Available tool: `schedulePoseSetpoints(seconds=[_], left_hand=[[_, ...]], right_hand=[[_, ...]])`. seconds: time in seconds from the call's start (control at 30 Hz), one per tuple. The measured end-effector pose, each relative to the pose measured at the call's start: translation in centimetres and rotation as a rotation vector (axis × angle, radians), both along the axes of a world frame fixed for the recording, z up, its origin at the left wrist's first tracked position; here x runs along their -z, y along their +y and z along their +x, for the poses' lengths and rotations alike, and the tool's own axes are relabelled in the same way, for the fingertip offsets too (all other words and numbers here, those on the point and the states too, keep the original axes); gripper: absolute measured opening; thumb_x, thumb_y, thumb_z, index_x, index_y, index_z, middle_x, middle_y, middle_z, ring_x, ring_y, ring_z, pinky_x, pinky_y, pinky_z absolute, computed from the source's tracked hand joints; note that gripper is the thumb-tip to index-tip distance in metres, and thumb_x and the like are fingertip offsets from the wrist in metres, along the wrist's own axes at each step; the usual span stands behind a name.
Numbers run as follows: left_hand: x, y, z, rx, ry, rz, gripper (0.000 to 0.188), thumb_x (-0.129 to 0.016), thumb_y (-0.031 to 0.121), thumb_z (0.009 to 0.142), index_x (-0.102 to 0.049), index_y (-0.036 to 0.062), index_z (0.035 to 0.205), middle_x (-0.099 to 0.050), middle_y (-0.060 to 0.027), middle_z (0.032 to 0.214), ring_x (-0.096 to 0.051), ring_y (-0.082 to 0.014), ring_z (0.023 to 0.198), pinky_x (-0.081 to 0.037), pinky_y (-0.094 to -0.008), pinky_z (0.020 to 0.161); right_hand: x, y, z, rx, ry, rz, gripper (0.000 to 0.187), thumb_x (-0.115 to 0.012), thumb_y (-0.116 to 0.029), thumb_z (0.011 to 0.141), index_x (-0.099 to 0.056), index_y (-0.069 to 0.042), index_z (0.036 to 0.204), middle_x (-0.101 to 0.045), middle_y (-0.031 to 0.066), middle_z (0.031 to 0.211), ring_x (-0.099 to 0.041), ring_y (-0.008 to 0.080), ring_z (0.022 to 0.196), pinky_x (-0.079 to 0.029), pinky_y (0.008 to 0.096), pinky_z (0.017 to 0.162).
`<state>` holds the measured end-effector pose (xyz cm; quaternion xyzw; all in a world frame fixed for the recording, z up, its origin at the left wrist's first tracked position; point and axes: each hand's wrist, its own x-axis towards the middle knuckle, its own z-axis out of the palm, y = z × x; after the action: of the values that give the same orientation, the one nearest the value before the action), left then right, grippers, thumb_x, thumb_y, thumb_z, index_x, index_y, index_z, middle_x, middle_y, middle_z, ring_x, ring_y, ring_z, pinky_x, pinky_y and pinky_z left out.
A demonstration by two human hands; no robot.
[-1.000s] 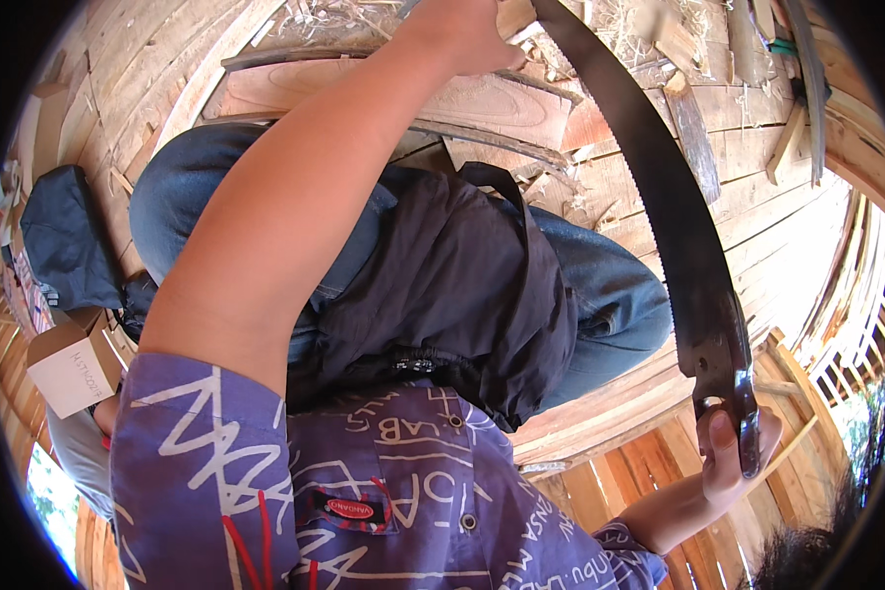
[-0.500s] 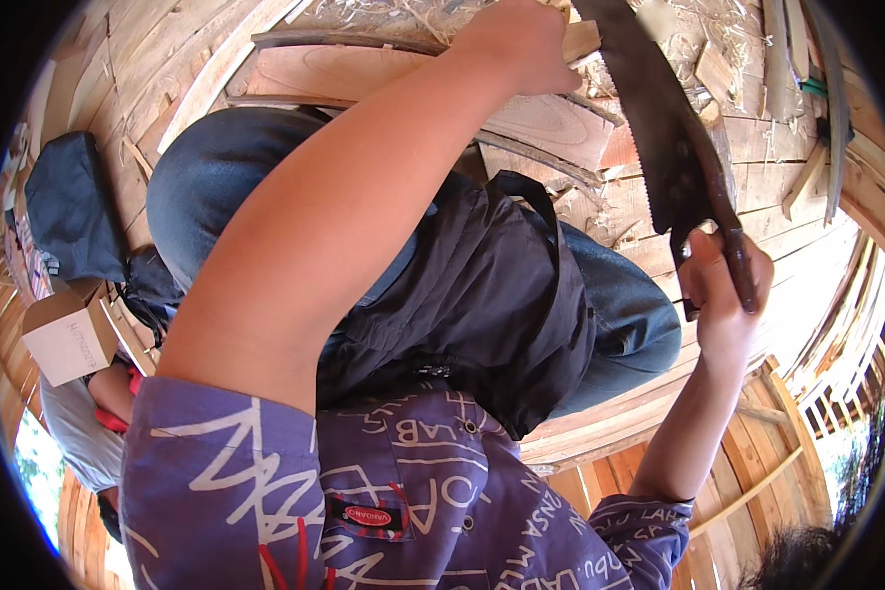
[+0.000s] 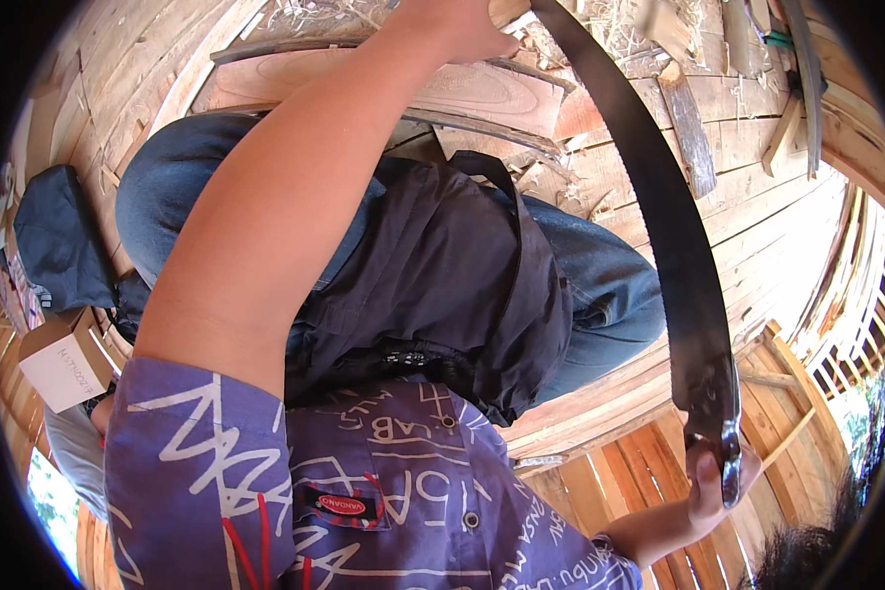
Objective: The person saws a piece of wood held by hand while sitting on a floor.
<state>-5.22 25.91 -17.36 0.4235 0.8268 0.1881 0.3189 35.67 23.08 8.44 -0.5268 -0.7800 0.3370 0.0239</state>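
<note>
A hand saw point(image 3: 664, 187) with a long dark toothed blade runs from the top of the view down to the right. My right hand point(image 3: 716, 482) is closed round its handle at the lower right, close to my side. At the top edge my left hand point(image 3: 462, 29) is on a small piece of wood point(image 3: 509, 12), beside the blade's far end. Its thumb shows; the other fingers are mostly cut off by the picture's edge. Below the left forearm lies a reddish, curved-edged board point(image 3: 492, 96) with dark bark strips along its sides.
Shavings point(image 3: 693, 34) and wood offcuts point(image 3: 686, 128) litter the plank floor. My crossed legs point(image 3: 600, 285) and a black cloth point(image 3: 442, 265) lie close under the arms. At left are a dark bag point(image 3: 61, 236), a cardboard box point(image 3: 67, 369) and part of another person point(image 3: 74, 442).
My right hand has drawn the saw back toward my body, down in the view. The left hand stays by the wood piece; the whole view has shifted slightly.
</note>
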Motion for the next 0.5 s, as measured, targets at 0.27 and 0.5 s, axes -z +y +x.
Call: schedulePoseSetpoints(seconds=[0.27, 0.5], left_hand=[[-0.5, 0.6, -0.6, 0.074, 0.032, -0.132, 0.053, -0.076, 0.035, 0.065, -0.065, -0.0082, 0.094, -0.065, -0.0285, 0.095, -0.064, -0.0376, 0.092, -0.052, -0.0413, 0.082], [1.3, -0.5, 0.1, 0.069, 0.037, 0.016, 0.05, -0.074, 0.035, 0.066, -0.067, -0.0076, 0.089, -0.065, -0.0281, 0.091, -0.065, -0.0375, 0.09, -0.052, -0.0421, 0.082]], right_hand=[[0.8, 1.0, -2.3, 0.081, -0.007, 0.091, 0.036, -0.071, -0.031, 0.07, -0.055, -0.001, 0.06, -0.044, 0.002, 0.048, -0.037, 0.0138, 0.042, -0.025, 0.0307, 0.044], [6.9, 5.2, -10.8, 0.039, 0.077, -0.187, 0.037, -0.071, -0.025, 0.078, -0.051, -0.003, 0.058, -0.042, -0.0013, 0.047, -0.032, 0.0069, 0.043, -0.02, 0.0263, 0.042]])
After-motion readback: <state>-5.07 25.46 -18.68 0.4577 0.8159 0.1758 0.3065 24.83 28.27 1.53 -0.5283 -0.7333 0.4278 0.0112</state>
